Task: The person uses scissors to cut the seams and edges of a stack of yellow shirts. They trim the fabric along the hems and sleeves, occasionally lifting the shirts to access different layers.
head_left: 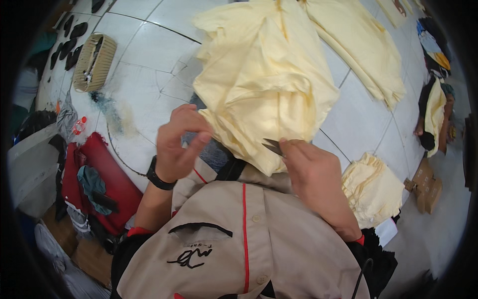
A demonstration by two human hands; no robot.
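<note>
A pale yellow cloth garment lies gathered over my lap and the floor before me. My right hand grips a small pair of thread snips, its dark pointed blades resting over the near part of the cloth. Beside the garment's left edge, my left hand is raised with thumb and forefinger curved toward each other in a pinch. Whatever lies between those fingertips is too small to make out. A black band circles my left wrist.
More pale yellow garments lie at the far right, and a crumpled pile sits near my right side. A woven basket stands far left by several dark sandals. Red fabric lies left; a brown cardboard piece is at right.
</note>
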